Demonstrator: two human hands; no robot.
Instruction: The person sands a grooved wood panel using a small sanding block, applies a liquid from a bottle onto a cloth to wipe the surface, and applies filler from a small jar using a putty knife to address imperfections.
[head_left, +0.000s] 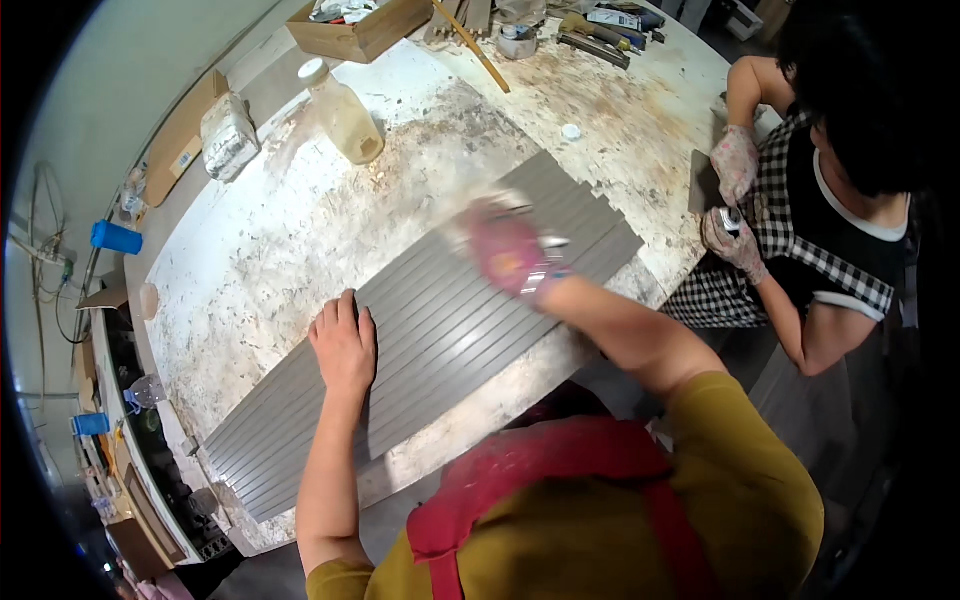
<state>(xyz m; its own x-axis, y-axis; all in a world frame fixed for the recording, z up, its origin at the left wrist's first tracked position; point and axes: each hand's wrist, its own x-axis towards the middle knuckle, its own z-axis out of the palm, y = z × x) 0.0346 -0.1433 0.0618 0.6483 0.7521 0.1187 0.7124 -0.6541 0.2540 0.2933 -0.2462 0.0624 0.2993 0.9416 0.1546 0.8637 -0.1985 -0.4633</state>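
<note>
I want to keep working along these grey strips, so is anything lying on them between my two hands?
Nothing visible does. The left hand lies flat on the grey strips, the gloved right hand is blurred over them farther along, and the stretch between is bare. The plastic bottle stands off on the table.

right hand [508,252] blurred — held tool unclear

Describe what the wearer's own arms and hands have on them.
The left hand is bare, with no glove, and its forearm is uncovered. The right hand wears a pink glove with paler blotches, blurred here. Both arms emerge from short mustard-yellow sleeves, beside red apron straps.
</note>
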